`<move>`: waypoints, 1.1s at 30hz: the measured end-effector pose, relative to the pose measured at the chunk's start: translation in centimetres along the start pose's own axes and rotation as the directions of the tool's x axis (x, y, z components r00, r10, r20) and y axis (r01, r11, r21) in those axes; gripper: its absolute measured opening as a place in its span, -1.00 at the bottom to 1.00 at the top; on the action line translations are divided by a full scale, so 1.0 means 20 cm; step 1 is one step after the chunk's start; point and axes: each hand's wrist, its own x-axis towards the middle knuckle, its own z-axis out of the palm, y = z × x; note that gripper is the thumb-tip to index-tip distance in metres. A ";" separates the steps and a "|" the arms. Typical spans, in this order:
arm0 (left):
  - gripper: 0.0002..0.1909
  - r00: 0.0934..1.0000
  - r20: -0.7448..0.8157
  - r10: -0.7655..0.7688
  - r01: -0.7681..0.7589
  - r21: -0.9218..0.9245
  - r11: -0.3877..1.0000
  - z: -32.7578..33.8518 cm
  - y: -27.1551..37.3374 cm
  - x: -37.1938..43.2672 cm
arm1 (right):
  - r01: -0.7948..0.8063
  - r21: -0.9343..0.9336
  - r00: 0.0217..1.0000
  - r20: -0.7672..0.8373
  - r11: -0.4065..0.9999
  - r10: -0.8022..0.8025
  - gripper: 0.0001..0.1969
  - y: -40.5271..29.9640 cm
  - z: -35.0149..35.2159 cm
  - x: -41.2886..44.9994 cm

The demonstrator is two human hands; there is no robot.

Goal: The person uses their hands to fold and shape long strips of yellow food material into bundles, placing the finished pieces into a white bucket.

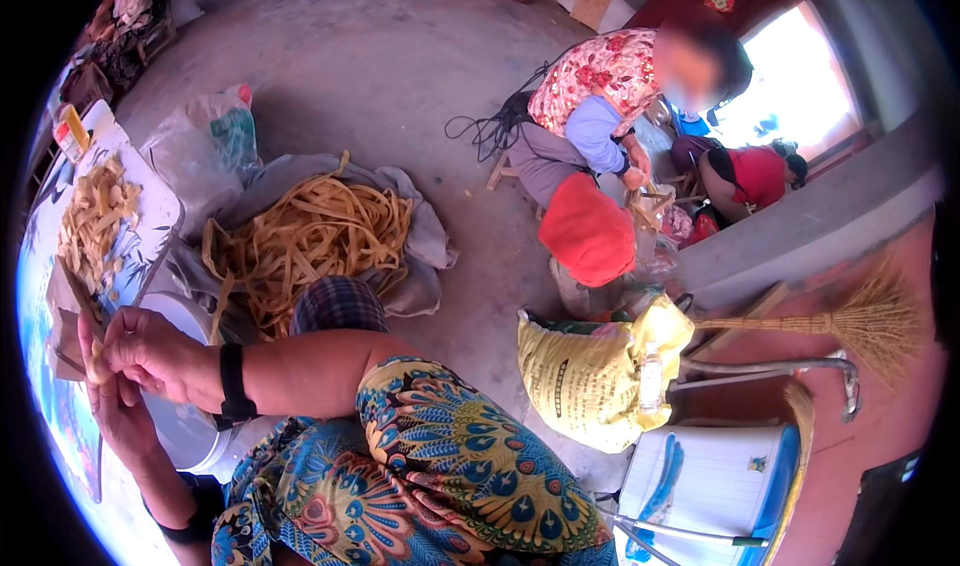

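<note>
My left hand point(124, 419) is raised at the edge of a table point(161, 198) with a printed top, fingers upright around a small pale-yellow folded strip point(97, 363). From above, my right hand point(150, 344) pinches the same strip, and its fingers partly cover it. Just beyond the hands is a brown cardboard box point(66, 341). Farther along the tabletop lies a heap of short tan pieces point(97, 224). A large tangle of long, flat tan strips point(315, 228) rests on a grey cloth point(431, 254) to my right. Beneath my forearms stands a white bucket point(176, 435).
A clear plastic bag point(202, 134) lies beside the table. A seated co-worker point(600, 85) works nearby; another person in red point(754, 179) bends near the bright doorway. Behind me are a yellow woven sack point(577, 378), a straw broom point(862, 322) and a white-and-blue appliance or bin point(705, 476).
</note>
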 end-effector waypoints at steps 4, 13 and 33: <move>-0.59 0.998 -0.018 0.060 -0.058 0.095 0.994 0.05 0.01 0.00 | 0.248 -0.432 0.967 0.063 0.867 -0.246 -0.85 0.01 0.02 0.01; -0.83 0.925 0.091 0.368 -0.160 0.974 0.162 0.20 0.13 -0.10 | 0.548 -0.820 0.821 0.565 -0.164 -0.081 -0.87 -0.17 0.00 -0.02; -0.95 0.913 -0.208 -0.352 0.378 0.100 0.920 0.26 0.23 -0.24 | 0.034 -0.809 0.933 0.236 0.587 0.271 -0.88 -0.31 -0.11 0.04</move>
